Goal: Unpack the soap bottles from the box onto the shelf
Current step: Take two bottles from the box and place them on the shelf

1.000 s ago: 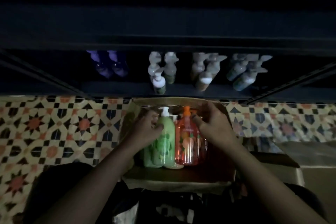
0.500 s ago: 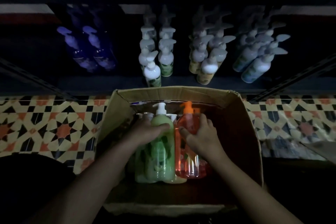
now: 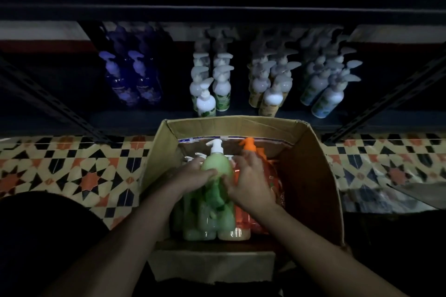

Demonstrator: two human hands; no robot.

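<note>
An open cardboard box (image 3: 311, 176) stands on the floor in front of a dark low shelf (image 3: 169, 120). Inside it, green soap bottles with white pumps stand at the left and orange bottles (image 3: 251, 149) at the right. My left hand (image 3: 193, 177) wraps the front green bottle (image 3: 217, 166) from its left side. My right hand (image 3: 251, 183) lies across the gap between that green bottle and the orange one, fingers on the green bottle's right shoulder. The bottles' lower halves are partly hidden by my hands.
Rows of pump bottles stand on the shelf: purple ones (image 3: 132, 79) at left, white ones (image 3: 210, 87) in the middle, more white ones (image 3: 272, 84) and bluish ones (image 3: 330, 87) at right. Patterned tiles (image 3: 72, 171) cover the floor. Slanted metal shelf braces (image 3: 386, 101) flank the box.
The view tilted up, so more of the shelf shows. My right hand slid left from the orange bottle onto the green bottle; my left hand kept its hold on the green bottle.
</note>
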